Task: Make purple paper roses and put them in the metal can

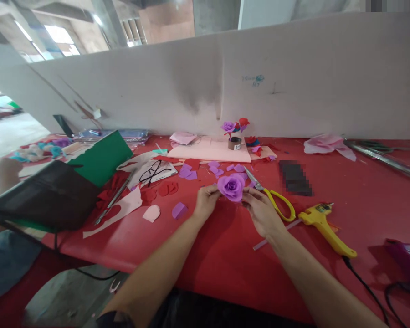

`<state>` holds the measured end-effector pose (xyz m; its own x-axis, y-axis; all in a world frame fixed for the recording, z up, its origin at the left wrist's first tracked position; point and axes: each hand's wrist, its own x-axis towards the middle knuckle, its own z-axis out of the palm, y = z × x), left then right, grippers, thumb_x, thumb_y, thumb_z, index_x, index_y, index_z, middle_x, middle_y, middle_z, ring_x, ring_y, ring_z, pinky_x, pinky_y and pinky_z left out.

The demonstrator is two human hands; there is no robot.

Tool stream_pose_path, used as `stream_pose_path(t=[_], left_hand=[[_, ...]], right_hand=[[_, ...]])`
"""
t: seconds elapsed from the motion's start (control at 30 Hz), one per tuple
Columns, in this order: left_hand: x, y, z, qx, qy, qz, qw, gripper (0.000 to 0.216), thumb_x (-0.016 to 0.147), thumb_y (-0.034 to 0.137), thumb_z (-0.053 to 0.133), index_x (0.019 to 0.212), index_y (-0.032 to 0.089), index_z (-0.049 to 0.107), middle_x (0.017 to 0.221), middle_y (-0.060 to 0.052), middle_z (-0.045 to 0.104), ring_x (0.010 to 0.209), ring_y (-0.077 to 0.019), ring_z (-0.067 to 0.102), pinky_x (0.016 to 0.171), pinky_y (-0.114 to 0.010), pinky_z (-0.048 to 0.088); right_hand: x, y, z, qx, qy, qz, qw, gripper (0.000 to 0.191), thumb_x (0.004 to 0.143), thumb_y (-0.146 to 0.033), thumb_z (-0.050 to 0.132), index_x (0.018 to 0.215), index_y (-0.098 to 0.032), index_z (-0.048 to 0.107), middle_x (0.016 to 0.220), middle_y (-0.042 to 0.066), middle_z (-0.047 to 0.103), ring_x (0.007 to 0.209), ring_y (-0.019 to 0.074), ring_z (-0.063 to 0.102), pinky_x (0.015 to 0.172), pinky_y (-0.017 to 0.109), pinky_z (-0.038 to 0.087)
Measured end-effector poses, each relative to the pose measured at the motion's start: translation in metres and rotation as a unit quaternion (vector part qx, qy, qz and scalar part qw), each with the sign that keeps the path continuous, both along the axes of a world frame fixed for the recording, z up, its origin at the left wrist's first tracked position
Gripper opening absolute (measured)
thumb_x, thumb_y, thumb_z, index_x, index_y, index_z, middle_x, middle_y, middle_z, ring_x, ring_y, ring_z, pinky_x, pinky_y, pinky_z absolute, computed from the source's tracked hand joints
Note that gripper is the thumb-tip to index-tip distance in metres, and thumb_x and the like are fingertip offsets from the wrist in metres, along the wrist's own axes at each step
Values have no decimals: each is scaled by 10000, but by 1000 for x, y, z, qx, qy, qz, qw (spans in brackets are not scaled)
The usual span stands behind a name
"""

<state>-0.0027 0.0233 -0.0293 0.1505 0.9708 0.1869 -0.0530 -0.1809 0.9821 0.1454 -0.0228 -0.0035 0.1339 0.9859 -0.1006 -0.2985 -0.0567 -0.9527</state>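
Note:
A purple foam rose (231,187) is held just above the red table (208,246), between both of my hands. My left hand (205,202) pinches its left side with closed fingers. My right hand (261,212) grips its right side from below, fingers curled. Loose purple petal pieces (214,169) lie just behind the rose. Yellow-handled scissors (272,197) rest right beside my right hand, blades pointing away.
A yellow glue gun (324,228) with a cord lies to the right. Pink foam sheets (210,150), a small holder of finished flowers (235,132), red scraps, glasses (153,172), a green sheet (102,157) and a dark bag (48,196) fill the left. Another person's hand (7,171) shows far left.

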Motion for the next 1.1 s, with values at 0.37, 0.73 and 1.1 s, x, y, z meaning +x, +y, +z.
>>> stream_pose_path(t=[0.37, 0.73, 1.1], left_hand=[[-12, 13, 1, -72, -110, 97, 987, 194, 649, 331, 710, 733, 159, 738, 653, -26, 683, 603, -127, 578, 631, -262, 470], [-26, 26, 2, -35, -150, 157, 976, 159, 575, 318, 758, 659, 184, 738, 685, -31, 682, 616, -131, 539, 604, -264, 440], [-41, 32, 10, -16, -222, 201, 954, 151, 619, 259, 734, 750, 185, 749, 710, -29, 688, 704, -152, 600, 760, -337, 471]], right_hand=[[-3, -1, 6, -53, -29, 5, 998, 154, 532, -321, 775, 629, -245, 682, 649, -13, 624, 622, 150, 490, 633, 299, 373], [-1, 2, 1, -53, -36, 6, 998, 178, 509, -304, 791, 635, -233, 687, 679, 0, 646, 623, 162, 535, 623, 307, 422], [-2, 3, -13, 29, -201, 18, 979, 185, 603, -382, 738, 696, -228, 693, 713, 10, 670, 725, 211, 578, 739, 354, 449]])
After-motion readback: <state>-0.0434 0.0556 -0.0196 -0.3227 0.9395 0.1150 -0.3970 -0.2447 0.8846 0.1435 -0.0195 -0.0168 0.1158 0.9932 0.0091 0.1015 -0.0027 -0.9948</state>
